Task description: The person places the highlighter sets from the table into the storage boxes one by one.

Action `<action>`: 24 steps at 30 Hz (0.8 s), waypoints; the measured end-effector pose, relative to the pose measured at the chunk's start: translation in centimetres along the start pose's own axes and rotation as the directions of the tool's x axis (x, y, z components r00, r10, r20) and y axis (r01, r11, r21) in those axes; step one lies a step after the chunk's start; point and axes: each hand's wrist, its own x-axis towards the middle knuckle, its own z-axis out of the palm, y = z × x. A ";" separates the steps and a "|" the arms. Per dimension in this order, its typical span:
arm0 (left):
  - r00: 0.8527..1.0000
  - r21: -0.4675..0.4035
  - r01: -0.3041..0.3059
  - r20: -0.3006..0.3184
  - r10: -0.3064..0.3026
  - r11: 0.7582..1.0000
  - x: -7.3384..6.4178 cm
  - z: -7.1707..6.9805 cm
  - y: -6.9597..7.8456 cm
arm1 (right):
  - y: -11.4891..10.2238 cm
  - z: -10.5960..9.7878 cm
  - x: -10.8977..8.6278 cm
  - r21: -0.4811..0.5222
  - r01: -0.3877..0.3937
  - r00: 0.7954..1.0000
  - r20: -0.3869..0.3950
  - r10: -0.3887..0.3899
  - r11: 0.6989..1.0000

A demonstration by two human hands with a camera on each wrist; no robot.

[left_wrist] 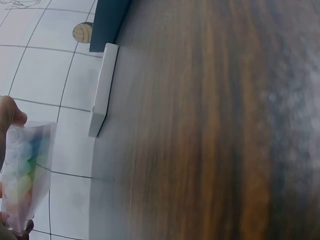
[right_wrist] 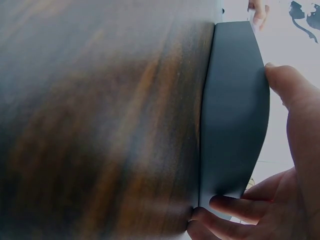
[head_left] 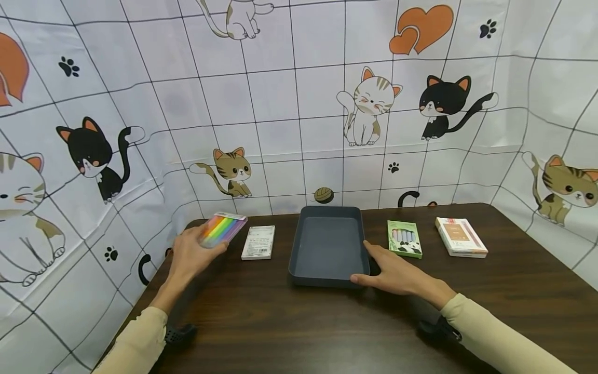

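Over the table's left end, my left hand [head_left: 189,255] grips a clear pack of rainbow-coloured markers [head_left: 224,228] between thumb and fingers. The left wrist view shows this pack [left_wrist: 27,172] from its end, with round coloured tips behind clear plastic. A dark grey rectangular tray [head_left: 328,246] lies on the table with its bare inside visible. My right hand [head_left: 397,271] holds the tray at its near right corner. From the right wrist, thumb and fingers [right_wrist: 235,207] are spread along the tray's outer wall [right_wrist: 234,110].
Just right of the pack lies a white box with printed text [head_left: 259,242]. Beyond my right hand are a green box with pastel sticks pictured [head_left: 404,239] and a white-and-tan box [head_left: 461,237]. A cat-print curtain [head_left: 299,104] hangs behind the brown table [head_left: 289,327].
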 end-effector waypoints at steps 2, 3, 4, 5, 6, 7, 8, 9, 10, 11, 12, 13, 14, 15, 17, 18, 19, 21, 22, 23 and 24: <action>1.000 0.003 0.003 -0.003 -0.003 1.000 0.0 0.1 0.1 | 0.1 -0.1 0.0 -0.002 0.000 1.000 0.002 0.000 1.000; 1.000 0.005 0.005 -0.003 -0.005 1.000 0.1 0.1 0.2 | 0.1 -0.1 0.0 -0.002 0.002 1.000 0.002 -0.002 1.000; 1.000 0.008 0.007 -0.006 -0.007 1.000 0.1 0.1 0.1 | 0.1 -0.1 0.0 -0.001 0.004 1.000 0.002 -0.004 1.000; 1.000 0.006 0.013 -0.006 -0.013 1.000 0.1 0.0 0.1 | 0.1 -0.1 0.0 0.000 0.005 1.000 0.002 -0.005 1.000; 1.000 0.003 0.019 -0.007 -0.019 1.000 0.1 -0.1 0.1 | 0.0 -0.1 0.1 0.001 0.007 1.000 0.001 -0.007 1.000; 1.000 -0.003 0.025 -0.007 -0.025 1.000 0.1 -0.1 0.0 | 0.0 -0.1 0.1 0.002 0.007 1.000 0.000 -0.007 1.000; 1.000 -0.009 0.029 -0.007 -0.029 1.000 0.1 -0.2 0.0 | 0.0 0.0 0.1 0.004 0.007 1.000 0.000 -0.007 1.000; 0.999 -0.017 0.031 -0.006 -0.031 0.999 0.1 -0.2 -0.1 | -0.1 0.0 0.1 0.007 0.006 1.000 0.000 -0.006 1.000; 0.999 -0.022 0.032 -0.007 -0.032 0.999 0.1 -0.2 -0.1 | -0.1 0.0 0.0 0.009 0.005 1.000 0.000 -0.005 1.000; 0.999 -0.027 0.032 -0.005 -0.033 0.999 0.0 -0.2 -0.1 | -0.1 0.0 0.0 0.010 0.005 1.000 0.000 -0.005 1.000; 0.999 -0.030 0.034 -0.004 -0.034 0.999 0.0 -0.2 -0.1 | -0.1 0.0 0.0 0.011 0.004 1.000 0.001 -0.004 1.000; 0.999 -0.031 0.035 -0.003 -0.035 0.999 0.0 -0.1 -0.1 | -0.1 0.0 0.0 0.011 0.004 1.000 0.001 -0.004 1.000; 0.999 -0.030 0.036 -0.003 -0.036 0.999 0.0 -0.1 0.0 | -0.1 0.0 0.0 0.010 0.005 1.000 0.002 -0.005 1.000; 0.999 -0.031 0.037 -0.005 -0.037 0.999 0.0 0.0 0.0 | -0.1 0.0 0.0 0.009 0.006 1.000 0.002 -0.006 1.000; 0.999 -0.039 0.040 -0.004 -0.040 0.998 0.0 0.0 0.2 | 0.0 0.0 0.0 0.004 0.007 1.000 0.002 -0.007 1.000; 0.999 -0.044 0.041 -0.004 -0.042 0.998 0.1 0.0 0.3 | 0.0 0.0 0.0 0.003 0.007 1.000 0.002 -0.007 1.000; 0.999 -0.047 0.041 -0.003 -0.041 0.998 0.1 0.1 0.4 | 0.0 0.0 0.0 0.002 0.006 1.000 0.002 -0.006 1.000; 0.999 -0.054 0.037 -0.006 -0.038 0.998 0.2 0.1 0.6 | 0.1 0.0 0.0 0.002 0.004 1.000 0.000 -0.004 1.000; 0.999 -0.056 0.035 -0.010 -0.035 0.998 0.3 0.2 0.7 | 0.1 0.0 0.0 0.004 0.004 1.000 -0.001 -0.004 1.000; 0.999 -0.056 0.031 -0.012 -0.032 0.998 0.4 0.3 0.8 | 0.2 0.0 0.0 0.003 0.004 1.000 -0.002 -0.004 1.000; 1.000 -0.056 0.024 -0.018 -0.025 0.998 0.5 0.3 0.9 | 0.2 0.0 0.0 0.004 0.004 1.000 -0.002 -0.004 1.000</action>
